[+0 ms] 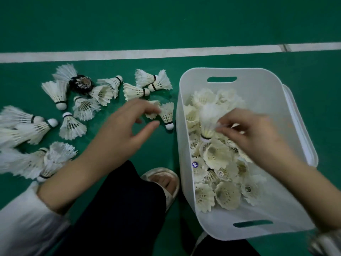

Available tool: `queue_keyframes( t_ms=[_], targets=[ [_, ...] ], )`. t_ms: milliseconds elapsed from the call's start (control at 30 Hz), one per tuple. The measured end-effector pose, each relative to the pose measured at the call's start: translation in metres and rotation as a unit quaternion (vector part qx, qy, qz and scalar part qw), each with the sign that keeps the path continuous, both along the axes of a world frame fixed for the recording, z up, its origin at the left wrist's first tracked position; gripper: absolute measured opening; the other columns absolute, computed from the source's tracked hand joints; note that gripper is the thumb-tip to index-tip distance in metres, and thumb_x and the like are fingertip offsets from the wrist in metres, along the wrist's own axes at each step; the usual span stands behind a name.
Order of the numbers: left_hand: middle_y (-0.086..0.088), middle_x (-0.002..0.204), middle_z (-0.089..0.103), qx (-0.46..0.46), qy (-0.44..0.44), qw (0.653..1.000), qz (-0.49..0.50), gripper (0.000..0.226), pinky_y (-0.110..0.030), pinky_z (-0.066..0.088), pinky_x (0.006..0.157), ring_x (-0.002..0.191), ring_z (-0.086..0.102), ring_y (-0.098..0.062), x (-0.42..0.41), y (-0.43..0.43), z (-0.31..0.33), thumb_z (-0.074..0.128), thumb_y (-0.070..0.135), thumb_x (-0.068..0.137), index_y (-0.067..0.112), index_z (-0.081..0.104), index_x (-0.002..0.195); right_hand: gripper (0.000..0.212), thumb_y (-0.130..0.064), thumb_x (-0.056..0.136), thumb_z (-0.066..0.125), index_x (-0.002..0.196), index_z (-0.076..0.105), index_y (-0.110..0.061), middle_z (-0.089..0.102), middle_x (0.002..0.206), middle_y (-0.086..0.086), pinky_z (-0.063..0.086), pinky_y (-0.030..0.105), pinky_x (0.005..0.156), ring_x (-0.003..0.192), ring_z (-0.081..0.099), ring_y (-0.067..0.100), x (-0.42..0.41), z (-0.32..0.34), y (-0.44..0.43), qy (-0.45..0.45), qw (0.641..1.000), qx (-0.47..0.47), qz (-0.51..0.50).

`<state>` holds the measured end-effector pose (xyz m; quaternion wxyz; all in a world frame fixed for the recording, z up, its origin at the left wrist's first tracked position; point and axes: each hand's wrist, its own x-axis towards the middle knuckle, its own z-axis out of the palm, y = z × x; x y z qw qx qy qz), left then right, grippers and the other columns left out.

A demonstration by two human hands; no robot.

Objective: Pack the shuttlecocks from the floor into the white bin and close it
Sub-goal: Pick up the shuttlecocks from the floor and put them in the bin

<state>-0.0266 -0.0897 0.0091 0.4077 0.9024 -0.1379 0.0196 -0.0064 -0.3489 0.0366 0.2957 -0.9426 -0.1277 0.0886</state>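
A white plastic bin [181, 130] with slot handles sits on the green court floor [166, 24] at the right of the frame, part full of white feather shuttlecocks [221, 193]. The right grip [258, 133], a bare hand, is over it, its fingertips [222, 128] touching the feathers of a cork-down shuttlecock [207, 124]; blur hides any pinch. The left grip [129, 126], fingers loosely spread, hovers at centre by a loose shuttlecock [167, 115] just beside the bin wall. Scattered shuttlecocks [72, 126] lie at left below a white line [129, 53], a dark shuttlecock [81, 84] among them.

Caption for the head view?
Right hand holds a shuttlecock over the white bin; left hand reaches toward floor shuttlecocks.
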Motion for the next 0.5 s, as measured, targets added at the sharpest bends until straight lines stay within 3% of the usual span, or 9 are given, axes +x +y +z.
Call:
queue_keyframes(
  t_ms=[100,200,333,400,500],
  targets=[
    [0.009,0.099,0.058,0.079,0.06,0.994,-0.053,0.027,-0.006,0.035,0.081,0.091,0.05,0.002,-0.01,0.014,-0.027,0.044,0.039,0.087,0.02,0.06,0.099,0.008,-0.014,0.085,0.064,0.087,0.07,-0.009,0.068,0.085,0.003,0.044,0.026,0.075,0.079,0.058,0.018,-0.003,-0.038,0.014,0.003,0.995,-0.066,0.075],
    [0.006,0.095,0.058,0.141,0.096,0.983,-0.067,0.037,-0.013,0.033,0.081,0.092,0.054,-0.01,-0.019,0.028,-0.045,0.039,0.043,0.084,0.017,0.063,0.095,0.014,-0.011,0.086,0.055,0.085,0.069,-0.01,0.067,0.085,0.003,0.039,0.026,0.076,0.085,0.056,0.022,-0.003,-0.07,0.026,0.0,0.978,-0.151,0.142],
    [0.001,0.094,0.059,0.191,0.124,0.973,-0.042,0.014,-0.03,0.044,0.083,0.092,0.057,-0.019,-0.035,0.054,-0.047,0.054,0.025,0.089,0.016,0.062,0.095,0.018,-0.024,0.089,0.05,0.093,0.065,-0.016,0.065,0.095,-0.002,0.034,0.03,0.077,0.087,0.043,0.017,-0.003,-0.079,0.034,-0.017,0.945,-0.276,0.175],
    [0.0,0.093,0.06,0.214,0.135,0.967,-0.018,0.01,-0.031,0.044,0.082,0.091,0.057,-0.018,-0.044,0.071,-0.04,0.057,0.021,0.088,0.016,0.062,0.096,0.022,-0.022,0.088,0.05,0.106,0.061,-0.016,0.063,0.106,0.0,0.04,0.032,0.084,0.099,0.048,0.02,-0.004,-0.072,0.037,0.002,0.932,-0.308,0.193],
    [-0.002,0.092,0.061,0.225,0.148,0.963,0.023,0.009,-0.03,0.045,0.081,0.088,0.058,-0.019,-0.057,0.098,-0.028,0.059,0.017,0.086,0.015,0.063,0.094,0.034,-0.012,0.088,0.048,0.121,0.054,-0.016,0.06,0.114,0.004,0.047,0.031,0.082,0.103,0.056,0.023,-0.007,-0.041,0.044,0.012,0.925,-0.325,0.195]
  ],
)
